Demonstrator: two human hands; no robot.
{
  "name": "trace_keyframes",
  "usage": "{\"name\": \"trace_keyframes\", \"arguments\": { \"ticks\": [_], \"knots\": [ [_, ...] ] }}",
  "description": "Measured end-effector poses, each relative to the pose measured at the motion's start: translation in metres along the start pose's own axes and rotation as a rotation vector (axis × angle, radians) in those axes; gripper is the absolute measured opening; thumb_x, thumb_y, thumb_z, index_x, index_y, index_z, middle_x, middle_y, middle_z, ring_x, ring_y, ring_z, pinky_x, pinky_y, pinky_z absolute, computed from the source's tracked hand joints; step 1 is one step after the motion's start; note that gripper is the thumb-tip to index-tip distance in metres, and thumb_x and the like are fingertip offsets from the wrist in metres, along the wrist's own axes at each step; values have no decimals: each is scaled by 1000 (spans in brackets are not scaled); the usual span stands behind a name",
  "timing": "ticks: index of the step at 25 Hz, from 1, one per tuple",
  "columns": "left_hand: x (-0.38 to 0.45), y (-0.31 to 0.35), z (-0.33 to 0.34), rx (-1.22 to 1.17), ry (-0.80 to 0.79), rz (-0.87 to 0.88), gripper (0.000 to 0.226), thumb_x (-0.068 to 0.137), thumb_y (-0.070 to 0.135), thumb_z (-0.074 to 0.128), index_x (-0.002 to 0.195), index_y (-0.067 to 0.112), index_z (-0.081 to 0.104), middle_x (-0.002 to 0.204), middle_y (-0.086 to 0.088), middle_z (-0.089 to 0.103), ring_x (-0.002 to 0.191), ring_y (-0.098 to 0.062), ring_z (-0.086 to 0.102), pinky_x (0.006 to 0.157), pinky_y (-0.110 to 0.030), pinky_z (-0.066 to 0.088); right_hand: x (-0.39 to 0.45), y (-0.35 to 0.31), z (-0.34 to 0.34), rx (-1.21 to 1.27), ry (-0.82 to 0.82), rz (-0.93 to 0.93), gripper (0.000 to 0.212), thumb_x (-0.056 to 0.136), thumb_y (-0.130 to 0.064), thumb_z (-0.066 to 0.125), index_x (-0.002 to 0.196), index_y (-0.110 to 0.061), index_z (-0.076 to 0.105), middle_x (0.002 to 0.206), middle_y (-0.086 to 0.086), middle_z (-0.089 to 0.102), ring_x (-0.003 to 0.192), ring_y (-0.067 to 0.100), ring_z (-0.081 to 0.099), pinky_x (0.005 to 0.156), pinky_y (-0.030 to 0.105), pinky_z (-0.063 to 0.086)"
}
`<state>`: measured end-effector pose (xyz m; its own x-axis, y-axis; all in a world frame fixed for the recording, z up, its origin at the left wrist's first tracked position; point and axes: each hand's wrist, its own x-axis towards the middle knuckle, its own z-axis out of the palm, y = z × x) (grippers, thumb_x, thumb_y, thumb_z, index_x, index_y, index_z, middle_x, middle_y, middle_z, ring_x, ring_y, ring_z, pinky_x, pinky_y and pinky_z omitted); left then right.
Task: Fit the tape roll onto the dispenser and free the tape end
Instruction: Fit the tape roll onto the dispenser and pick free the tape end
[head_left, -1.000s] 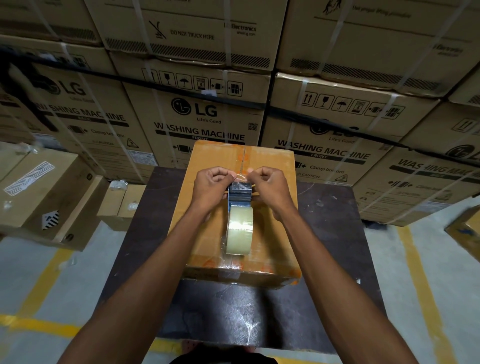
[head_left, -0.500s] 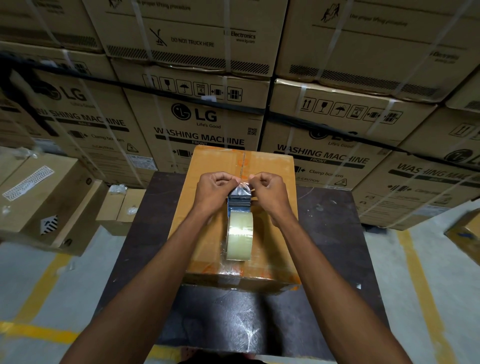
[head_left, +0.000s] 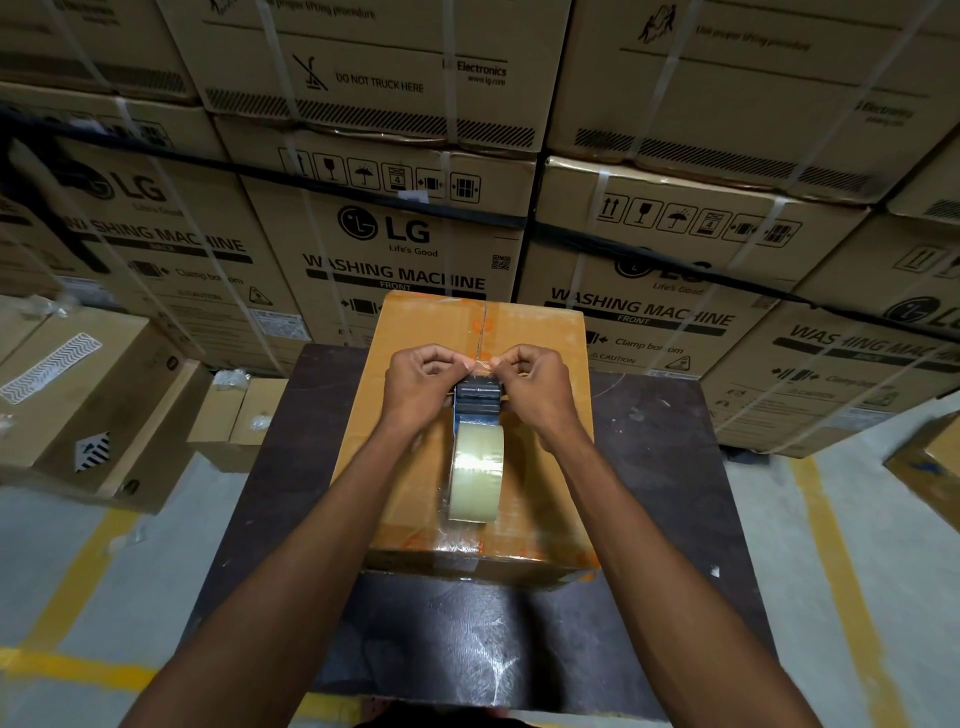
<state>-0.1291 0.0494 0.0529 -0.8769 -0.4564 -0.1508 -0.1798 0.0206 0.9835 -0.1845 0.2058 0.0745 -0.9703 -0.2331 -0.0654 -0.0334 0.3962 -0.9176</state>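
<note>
A clear tape roll (head_left: 475, 470) sits on a dark blue dispenser (head_left: 479, 399), which rests on top of an orange-brown cardboard box (head_left: 540, 493). The roll faces me, the dispenser's head points away. My left hand (head_left: 423, 387) and my right hand (head_left: 535, 387) are on either side of the dispenser's head. Both pinch the clear tape end (head_left: 483, 365), stretched flat between thumbs and forefingers just above the head. The dispenser's handle is hidden under the roll and my hands.
The box stands on a dark table (head_left: 670, 519). Behind it rises a wall of stacked washing machine cartons (head_left: 405, 244). Smaller cartons (head_left: 234, 421) sit on the floor at left, another box (head_left: 935, 457) at right. Yellow lines (head_left: 841, 561) mark the grey floor.
Both hands stay at the dispenser's head, pinching the tape. The crumpled tape end seen half a second ago is now pulled flatter between the fingers. The roll and box have not moved.
</note>
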Motion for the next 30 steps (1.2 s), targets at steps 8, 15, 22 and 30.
{"name": "trace_keyframes", "arguments": {
  "ticks": [8, 15, 22, 30],
  "knots": [
    [5, 1, 0, 1, 14, -35, 8, 98, 18, 77, 97, 11, 81, 93, -8, 84, 82, -18, 79, 58, -23, 57, 1, -3, 0, 19, -2, 39, 28, 98, -34, 72, 78, -14, 72, 80, 8, 78, 81, 35, 77, 70, 57, 65],
    [7, 4, 1, 16, -7, -35, 9, 100, 18, 75, 94, 17, 81, 91, -6, 84, 76, -13, 76, 53, -19, 52, 4, -1, 1, 64, -32, 123, 28, 104, -23, 57, 85, -9, 73, 90, 16, 79, 90, 42, 77, 72, 56, 64],
    [7, 9, 0, 8, -46, -48, 8, 101, 14, 74, 96, 12, 79, 89, -7, 82, 71, -8, 73, 52, -15, 53, 2, 1, 3, 98, -4, 123, 27, 103, -13, 58, 80, -17, 71, 91, 15, 79, 87, 38, 76, 71, 50, 64],
    [1, 24, -6, -46, -140, -73, 19, 105, 7, 65, 112, -9, 71, 94, -16, 78, 49, 2, 67, 48, -10, 49, -68, 17, -17, 306, -222, 357, 48, 103, -25, 66, 147, -32, 49, 104, 1, 63, 92, 19, 60, 76, 30, 48]
  ]
}}
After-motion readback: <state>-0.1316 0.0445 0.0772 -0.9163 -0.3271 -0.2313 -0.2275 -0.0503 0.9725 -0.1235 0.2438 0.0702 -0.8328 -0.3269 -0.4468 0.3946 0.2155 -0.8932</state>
